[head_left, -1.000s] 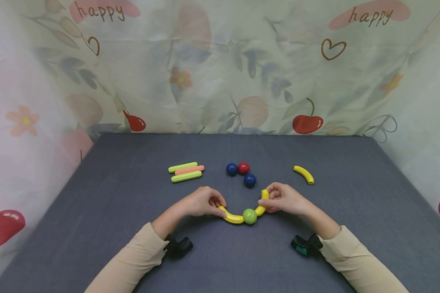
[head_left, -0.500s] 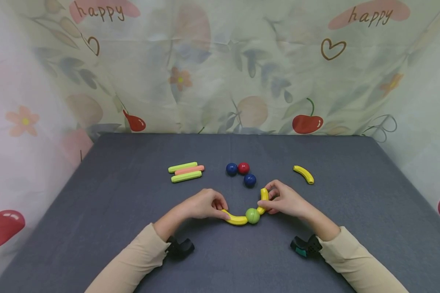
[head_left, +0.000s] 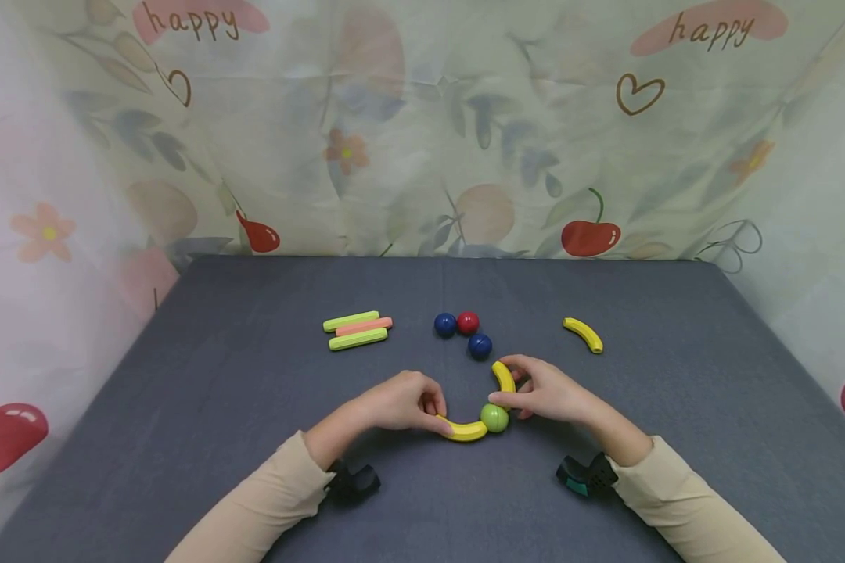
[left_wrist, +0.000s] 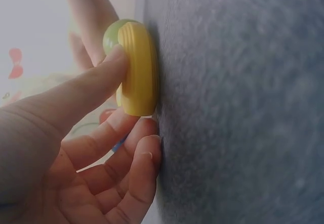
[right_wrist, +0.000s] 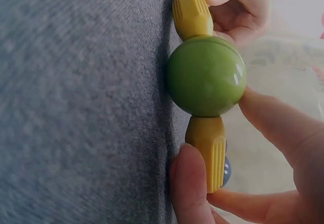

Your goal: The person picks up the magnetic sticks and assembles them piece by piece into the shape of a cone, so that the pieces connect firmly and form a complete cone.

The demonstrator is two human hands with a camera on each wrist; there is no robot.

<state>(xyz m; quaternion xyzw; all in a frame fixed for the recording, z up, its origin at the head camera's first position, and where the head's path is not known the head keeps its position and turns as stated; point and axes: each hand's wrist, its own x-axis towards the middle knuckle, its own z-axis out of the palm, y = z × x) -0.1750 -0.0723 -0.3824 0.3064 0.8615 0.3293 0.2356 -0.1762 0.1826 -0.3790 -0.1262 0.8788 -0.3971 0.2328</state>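
In the head view, my left hand [head_left: 410, 402] pinches the left end of a yellow curved stick [head_left: 467, 432]. That stick's right end meets a green ball [head_left: 494, 417]. My right hand [head_left: 545, 391] holds a second yellow curved stick [head_left: 504, 377], which rises from the ball's far side. Seen from the left wrist, the thumb presses the near stick [left_wrist: 139, 72] with fingers curled beneath it. From the right wrist, the green ball [right_wrist: 206, 76] sits between both sticks, touching each, and a right finger touches the ball. All of it lies on or just above the dark cloth.
Behind the hands are two blue balls [head_left: 480, 346] and a red ball [head_left: 468, 323]. Two light green sticks [head_left: 357, 339] and a pink stick [head_left: 364, 327] lie at the left. Another yellow curved stick [head_left: 583, 335] lies at the right on the grey tablecloth [head_left: 451, 500].
The left hand, its stick and the green ball have shifted right and slightly nearer. The right-hand stick's far end has swung left, and the right hand's grip has moved down toward the ball.
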